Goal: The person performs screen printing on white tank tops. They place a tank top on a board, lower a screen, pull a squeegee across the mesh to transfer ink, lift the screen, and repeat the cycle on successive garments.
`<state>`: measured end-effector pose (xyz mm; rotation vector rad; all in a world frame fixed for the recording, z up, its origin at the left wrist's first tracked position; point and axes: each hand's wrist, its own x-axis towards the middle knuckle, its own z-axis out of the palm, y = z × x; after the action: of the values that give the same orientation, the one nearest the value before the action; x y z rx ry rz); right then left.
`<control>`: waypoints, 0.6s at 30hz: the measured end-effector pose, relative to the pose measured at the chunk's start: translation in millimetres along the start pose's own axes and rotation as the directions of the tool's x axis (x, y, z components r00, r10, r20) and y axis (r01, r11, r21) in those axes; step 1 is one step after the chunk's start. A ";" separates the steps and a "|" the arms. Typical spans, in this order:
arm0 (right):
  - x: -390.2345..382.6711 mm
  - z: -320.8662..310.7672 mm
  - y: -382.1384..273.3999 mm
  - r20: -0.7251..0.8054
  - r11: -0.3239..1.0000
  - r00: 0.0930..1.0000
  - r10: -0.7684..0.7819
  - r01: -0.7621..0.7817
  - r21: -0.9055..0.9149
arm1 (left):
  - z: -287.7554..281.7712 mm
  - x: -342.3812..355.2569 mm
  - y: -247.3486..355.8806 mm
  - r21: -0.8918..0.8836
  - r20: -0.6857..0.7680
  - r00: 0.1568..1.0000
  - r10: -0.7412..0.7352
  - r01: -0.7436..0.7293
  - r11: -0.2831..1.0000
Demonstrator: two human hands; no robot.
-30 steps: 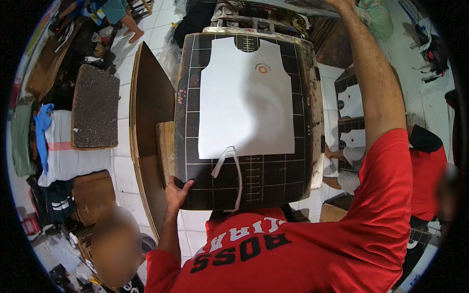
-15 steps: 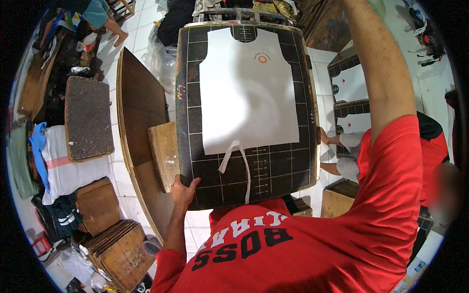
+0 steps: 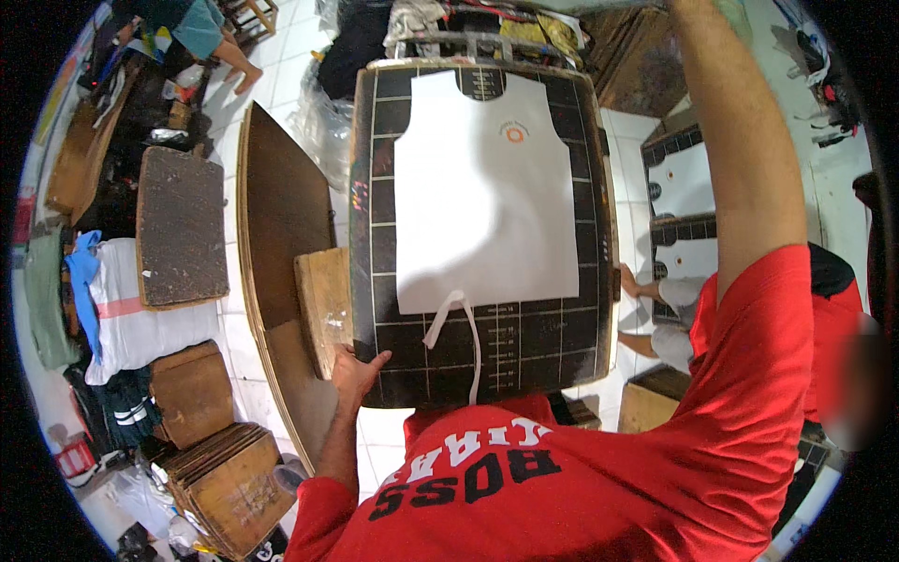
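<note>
A white garment piece, cut like the front of a top, lies flat on a black board with a white grid. It bears a small orange sun-like print on its upper right chest. A narrow white strip runs from its lower hem across the board toward my red shirt. My left hand grips the board's near left corner, thumb on top and fingers at the edge. My right arm reaches up past the far right of the board, and its hand lies beyond the top edge of the view.
Two similar boards with white pieces stand at the right, near a seated person in red. Brown wooden panels lean on the left. Stacked boards and a white bundle are farther left. Another person's leg shows at upper left.
The view has shifted slightly, so the board appears lower and farther right. The shadow on the white piece has changed shape. My left hand keeps its hold on the board's corner.
</note>
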<state>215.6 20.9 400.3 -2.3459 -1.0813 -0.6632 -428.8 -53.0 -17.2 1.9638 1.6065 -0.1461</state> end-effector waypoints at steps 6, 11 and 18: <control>-36.9 -1.0 -8.1 -0.030 0.988 0.989 0.145 -0.146 -0.054 | -1.7 27.8 14.3 0.210 0.204 0.976 -0.080 0.036 0.977; -123.3 26.6 8.3 -0.225 0.998 0.973 -0.049 0.053 0.012 | -91.8 122.9 140.7 -0.568 -0.191 0.942 0.276 -0.336 0.751; -314.9 100.7 25.6 -0.132 0.990 0.981 -0.142 0.140 -0.024 | -151.2 172.2 283.0 -0.988 0.070 0.997 0.018 0.072 -0.136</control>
<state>78.4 -110.5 128.6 -2.2163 -1.1933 -0.8702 -163.4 143.8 135.9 0.5380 0.9645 0.8487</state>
